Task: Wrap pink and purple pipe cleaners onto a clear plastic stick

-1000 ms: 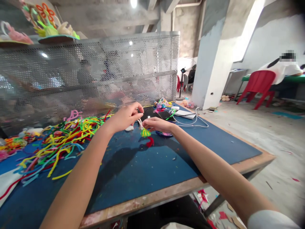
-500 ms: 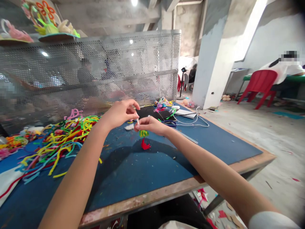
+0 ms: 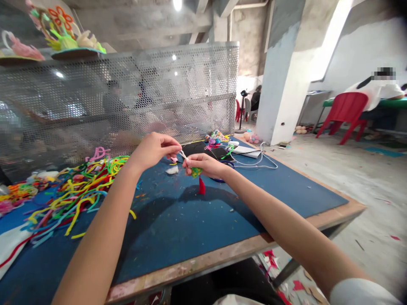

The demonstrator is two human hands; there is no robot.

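My left hand (image 3: 160, 148) pinches the upper end of a thin white cord (image 3: 183, 155) between thumb and fingertips. Lower on the same cord, my right hand (image 3: 202, 164) is closed around it. Below the right fingers hangs a small green and yellow ornament (image 3: 196, 172), partly hidden by them. A red tassel (image 3: 202, 186) dangles under the ornament, just above the blue tabletop (image 3: 178, 233). Both hands are raised over the middle of the table, close together.
Many coloured pipe cleaners (image 3: 85, 190) lie heaped at the left. A perforated metal screen (image 3: 143, 93) stands along the back. Behind the right hand are a dark phone-like slab (image 3: 219, 153), a white cable (image 3: 270, 163) and a bundle of coloured cords (image 3: 217, 137).
My left hand has dropped slightly and its fingers have closed on the cord's end. The cord slants more, and the tassel has swung right and hangs narrower.
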